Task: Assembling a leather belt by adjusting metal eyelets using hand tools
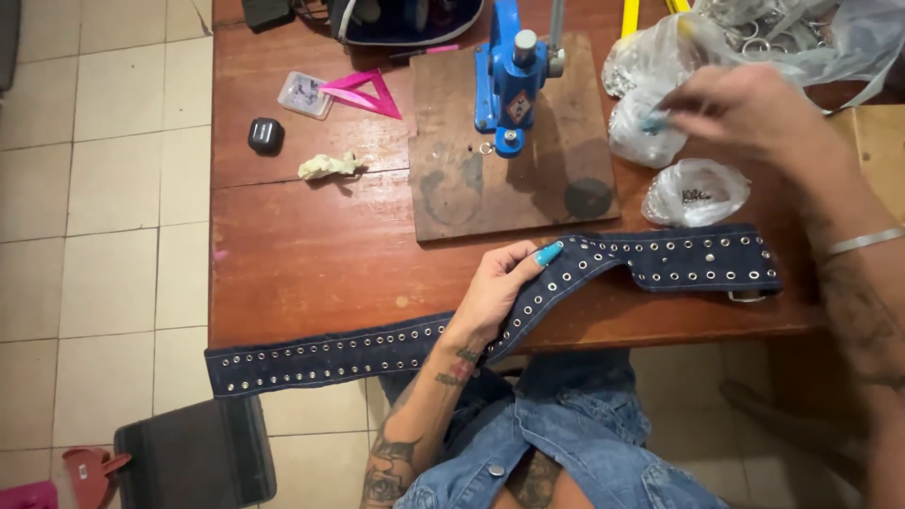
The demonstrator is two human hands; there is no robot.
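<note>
A long dark denim belt [660,259] studded with rows of metal eyelets lies along the front edge of the wooden table [311,254], its left end hanging past the table corner. My left hand [504,283] grips the belt near its middle, thumb on top. My right hand [754,108] is raised and blurred over clear plastic bags of metal eyelets [696,191] at the back right, fingers pinched together; what they hold cannot be made out. A blue hand press [512,75] stands on a brown board [509,179] behind the belt.
A pink triangle ruler [363,92], a small clear box [304,94], a black cap [266,135] and a crumpled pale scrap [330,166] lie at the table's back left. A dark stool [198,452] stands on the tiled floor at lower left.
</note>
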